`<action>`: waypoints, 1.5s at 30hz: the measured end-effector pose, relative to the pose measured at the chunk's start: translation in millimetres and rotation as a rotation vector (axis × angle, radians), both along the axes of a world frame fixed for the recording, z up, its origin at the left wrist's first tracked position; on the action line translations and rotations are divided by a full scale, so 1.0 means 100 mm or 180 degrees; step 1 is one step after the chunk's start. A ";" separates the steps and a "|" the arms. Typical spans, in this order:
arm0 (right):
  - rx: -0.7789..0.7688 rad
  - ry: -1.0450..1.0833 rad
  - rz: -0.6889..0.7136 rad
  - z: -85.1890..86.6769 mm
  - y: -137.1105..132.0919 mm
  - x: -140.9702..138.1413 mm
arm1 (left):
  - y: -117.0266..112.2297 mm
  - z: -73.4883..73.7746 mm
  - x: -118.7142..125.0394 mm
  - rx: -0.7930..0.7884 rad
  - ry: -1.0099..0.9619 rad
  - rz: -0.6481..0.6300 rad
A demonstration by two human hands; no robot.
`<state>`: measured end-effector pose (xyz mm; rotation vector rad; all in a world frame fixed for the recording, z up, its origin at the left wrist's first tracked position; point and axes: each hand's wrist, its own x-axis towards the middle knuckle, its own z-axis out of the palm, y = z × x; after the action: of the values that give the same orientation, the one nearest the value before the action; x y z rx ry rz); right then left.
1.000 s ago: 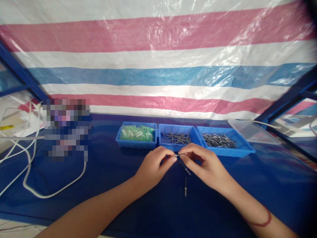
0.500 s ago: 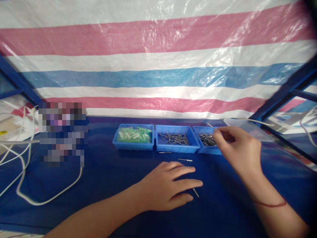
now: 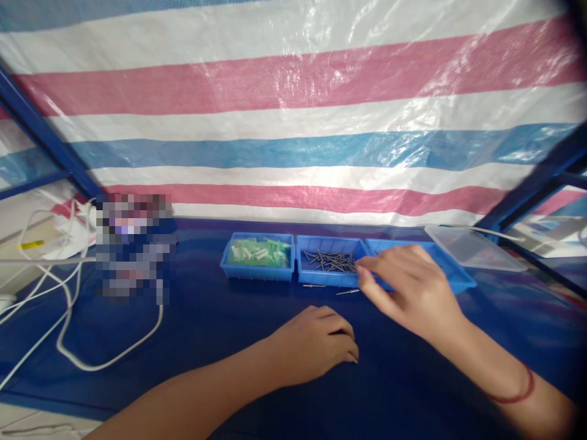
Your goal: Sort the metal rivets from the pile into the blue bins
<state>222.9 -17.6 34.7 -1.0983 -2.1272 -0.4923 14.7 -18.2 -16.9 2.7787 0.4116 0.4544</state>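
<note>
Metal pins [image 3: 330, 261] in the middle tray [image 3: 321, 280] meet the bunched fingertips of the right hand [image 3: 410, 290], grip unclear, while the left hand [image 3: 316, 343] rests curled, contents hidden, two loose pins [image 3: 347, 292] just beyond it.

No legible text — none anywhere

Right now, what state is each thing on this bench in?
left hand: resting on the table, fingers curled.
right hand: at the middle tray's front corner, fingers together.
left tray: holds green plastic pieces.
middle tray: holds metal pins.
right tray: mostly hidden behind right hand.
clear lid: off, beside right tray.
loose pins: flat on the table.
white cable: looped loosely on the table.
</note>
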 end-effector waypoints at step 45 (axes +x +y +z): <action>-0.2918 0.2576 0.0702 -0.56 -0.12 -0.43 | 0.21 0.06 -0.10 -0.2683 -0.1779 0.1727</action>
<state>180.0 -29.1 -21.3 -1.1933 -1.6509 0.9817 4.5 2.3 -10.9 1.6254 0.9453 0.8895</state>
